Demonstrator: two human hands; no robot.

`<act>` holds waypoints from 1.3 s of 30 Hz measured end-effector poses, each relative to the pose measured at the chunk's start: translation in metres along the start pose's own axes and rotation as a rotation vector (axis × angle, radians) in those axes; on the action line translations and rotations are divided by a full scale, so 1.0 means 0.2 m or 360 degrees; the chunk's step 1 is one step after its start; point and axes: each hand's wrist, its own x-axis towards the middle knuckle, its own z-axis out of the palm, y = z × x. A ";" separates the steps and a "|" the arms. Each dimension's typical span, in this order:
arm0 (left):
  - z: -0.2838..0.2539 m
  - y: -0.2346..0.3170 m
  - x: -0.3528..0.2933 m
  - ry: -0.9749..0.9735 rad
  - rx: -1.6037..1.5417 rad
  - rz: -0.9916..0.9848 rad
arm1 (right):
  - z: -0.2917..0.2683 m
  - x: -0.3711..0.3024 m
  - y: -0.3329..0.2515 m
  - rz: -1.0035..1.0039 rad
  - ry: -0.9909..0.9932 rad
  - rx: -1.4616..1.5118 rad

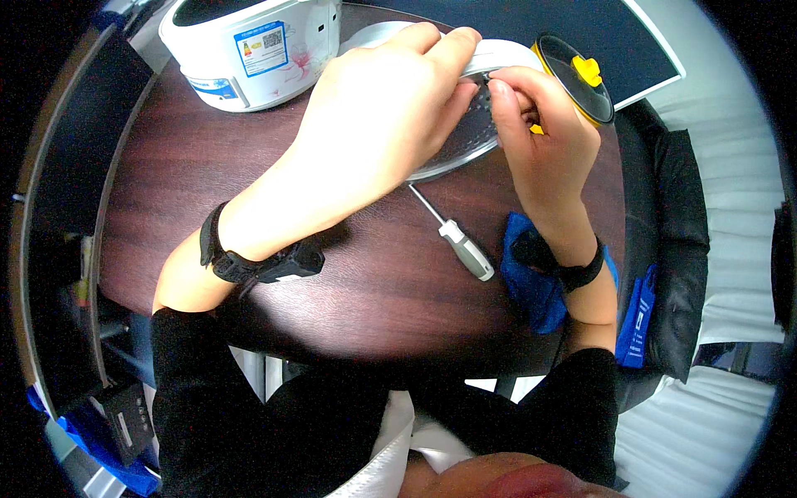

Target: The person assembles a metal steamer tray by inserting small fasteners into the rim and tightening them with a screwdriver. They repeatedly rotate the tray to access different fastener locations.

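My left hand (386, 104) is closed over the white upper edge of a round lid (452, 156), whose inner side is a metal plate with small holes. At that lid's edge my right hand (552, 129) pinches thumb and forefinger together by a small dark spot; what lies between them is too small to make out. A screwdriver (465, 249) with a grey and white handle lies below the lid, its shaft toward it. Just beyond my right hand is a round black dish (560, 62) with a yellow rim and a yellow piece (587, 72) on it.
A white rice cooker body (290, 62) with a flower pattern stands at the far left of the brown table (183, 191). A blue cloth (527, 290) lies under my right wrist. A dark panel (639, 41) with a pale border is at the far right, above a black padded seat (677, 241).
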 end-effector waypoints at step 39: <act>-0.02 0.04 -0.01 0.0047 -0.0021 0.0020 | -0.04 0.00 0.04 -0.0558 0.0102 -0.0392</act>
